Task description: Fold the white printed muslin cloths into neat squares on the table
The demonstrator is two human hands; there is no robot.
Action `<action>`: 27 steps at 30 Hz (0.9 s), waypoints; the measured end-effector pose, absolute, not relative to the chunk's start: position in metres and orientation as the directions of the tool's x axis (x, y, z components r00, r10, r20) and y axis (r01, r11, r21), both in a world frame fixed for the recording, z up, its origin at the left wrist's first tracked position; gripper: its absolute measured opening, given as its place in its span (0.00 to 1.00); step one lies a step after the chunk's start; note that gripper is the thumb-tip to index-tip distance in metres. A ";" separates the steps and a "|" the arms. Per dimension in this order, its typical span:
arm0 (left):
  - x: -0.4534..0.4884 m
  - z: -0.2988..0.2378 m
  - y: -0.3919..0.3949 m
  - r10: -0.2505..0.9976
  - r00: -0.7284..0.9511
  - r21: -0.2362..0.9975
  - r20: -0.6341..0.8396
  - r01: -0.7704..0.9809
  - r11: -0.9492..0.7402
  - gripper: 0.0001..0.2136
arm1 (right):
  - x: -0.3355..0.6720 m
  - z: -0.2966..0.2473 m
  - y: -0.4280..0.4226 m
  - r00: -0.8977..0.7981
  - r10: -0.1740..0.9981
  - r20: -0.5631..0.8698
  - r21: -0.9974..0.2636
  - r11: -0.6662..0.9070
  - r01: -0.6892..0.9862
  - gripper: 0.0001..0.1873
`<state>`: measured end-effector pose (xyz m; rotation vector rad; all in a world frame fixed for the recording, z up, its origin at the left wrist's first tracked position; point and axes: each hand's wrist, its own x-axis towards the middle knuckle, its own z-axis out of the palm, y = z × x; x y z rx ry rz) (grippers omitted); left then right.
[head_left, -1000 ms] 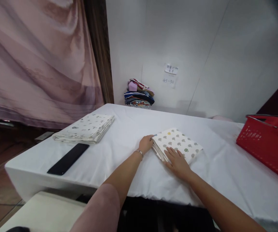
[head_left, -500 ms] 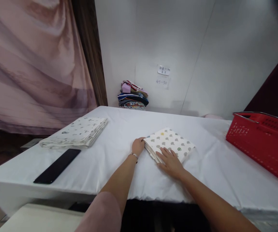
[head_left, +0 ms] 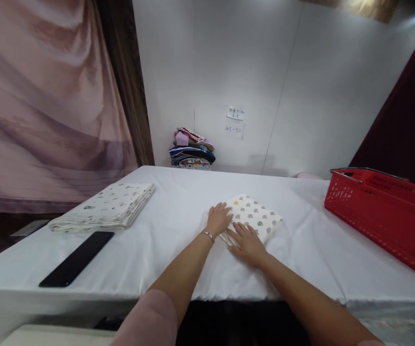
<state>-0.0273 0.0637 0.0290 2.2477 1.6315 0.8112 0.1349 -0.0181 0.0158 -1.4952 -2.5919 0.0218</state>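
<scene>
Between phone (head_left: 78,258) and basket (head_left: 383,216) on the table (head_left: 178,206), the mushroom cloth (head_left: 257,212) was touched at its left corner by the left hand (head_left: 219,220) and near side by the right hand (head_left: 249,247), fingers of both slightly spread.

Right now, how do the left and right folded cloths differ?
The left cloth lies untouched; the right cloth is partly under the left hand and right hand. The left cloth looks larger than the right cloth. Both are white, folded and printed.
</scene>
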 end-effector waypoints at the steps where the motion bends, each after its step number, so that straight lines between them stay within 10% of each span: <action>1: -0.026 0.023 0.062 0.922 0.261 0.442 0.287 0.818 -0.369 0.17 | 0.135 0.014 -0.020 -0.484 0.863 0.147 -0.084 0.498 0.863 0.29; 27: -0.033 0.004 0.061 0.921 0.259 0.369 0.292 0.858 -0.358 0.18 | 0.198 0.033 0.007 -0.180 0.979 0.099 -0.202 0.197 0.959 0.27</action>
